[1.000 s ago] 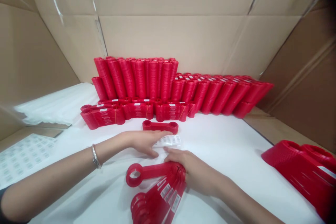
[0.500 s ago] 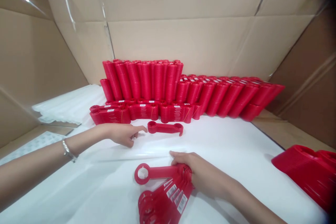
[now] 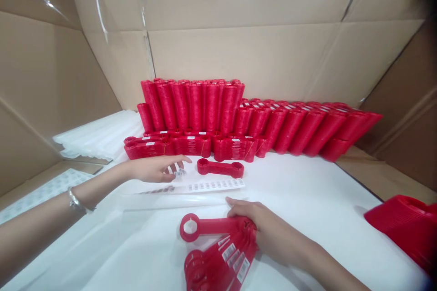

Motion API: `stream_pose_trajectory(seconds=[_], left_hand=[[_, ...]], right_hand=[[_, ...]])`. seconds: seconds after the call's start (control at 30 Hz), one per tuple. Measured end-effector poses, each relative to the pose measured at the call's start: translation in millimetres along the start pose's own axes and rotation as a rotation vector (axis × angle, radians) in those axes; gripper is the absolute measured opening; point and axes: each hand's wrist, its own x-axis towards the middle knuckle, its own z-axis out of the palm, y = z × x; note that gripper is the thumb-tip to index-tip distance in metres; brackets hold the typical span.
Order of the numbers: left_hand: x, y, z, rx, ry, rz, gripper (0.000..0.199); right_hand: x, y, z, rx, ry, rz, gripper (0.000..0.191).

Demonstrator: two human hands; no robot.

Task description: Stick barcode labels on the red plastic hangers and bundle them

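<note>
My right hand (image 3: 261, 225) is closed around one end of a fanned bunch of red plastic bars (image 3: 213, 261) with ringed ends. Several of them carry white barcode labels; the top bar (image 3: 218, 226) points left and shows no label. My left hand (image 3: 160, 168) has its index finger stretched out and the other fingers curled, with a small barcode sticker (image 3: 179, 172) at the fingertips. Just below that hand lies a strip of barcode stickers (image 3: 216, 185) on the white table surface. A short stack of red bars (image 3: 221, 168) lies right of my left hand.
Tall stacks of red bars (image 3: 194, 107) stand along the back cardboard wall (image 3: 239, 54), and more stacks (image 3: 290, 129) lean at the right. Banded bundles (image 3: 191, 145) lie in front. White plastic sheets (image 3: 99, 134) and a sticker sheet (image 3: 44, 191) are at left, another red stack (image 3: 403, 227) at right.
My left hand has drawn slightly left from the short stack, and the sticker strip and small sticker now show. The view has shifted a little; my right hand keeps its hold.
</note>
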Motion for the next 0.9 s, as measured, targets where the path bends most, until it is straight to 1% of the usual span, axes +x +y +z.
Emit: stream_pose_trajectory(seconds=[0.1, 0.2, 0.27, 0.33, 0.4, 0.53, 0.6, 0.7, 0.8, 0.9], left_hand=[[-4, 11, 1.0, -0.043, 0.121, 0.093, 0.045], [-4, 28, 10.8, -0.121, 0.179, 0.138, 0.042], [-2, 40, 20.4, -0.174, 0.23, 0.151, 0.041], [-1, 49, 31.2, -0.231, 0.308, 0.173, 0.039], [1, 56, 42.8, -0.328, 0.364, 0.202, 0.038], [4, 63, 68.0, -0.626, 0.391, 0.261, 0.035], [7, 64, 80.2, -0.733, 0.405, 0.228, 0.034], [11, 67, 93.9, -0.794, 0.446, 0.128, 0.039], [13, 70, 100.4, -0.833, 0.464, 0.086, 0.042], [13, 73, 104.4, -0.868, 0.48, 0.062, 0.039]], right_hand=[[0, 4, 0, -0.013, 0.025, -0.019, 0.044], [1, 6, -2, 0.039, 0.038, -0.051, 0.039], [1, 5, -4, 0.093, 0.04, -0.091, 0.036], [0, 4, -6, 0.138, 0.05, -0.135, 0.033], [-2, 2, -5, 0.184, 0.063, -0.176, 0.031], [-5, -2, 1, 0.304, 0.106, -0.213, 0.026], [-5, -4, 5, 0.378, 0.141, -0.232, 0.025], [-4, -8, 10, 0.49, 0.162, -0.248, 0.026], [-4, -10, 16, 0.577, 0.145, -0.236, 0.025], [-4, -10, 21, 0.633, 0.149, -0.209, 0.022]])
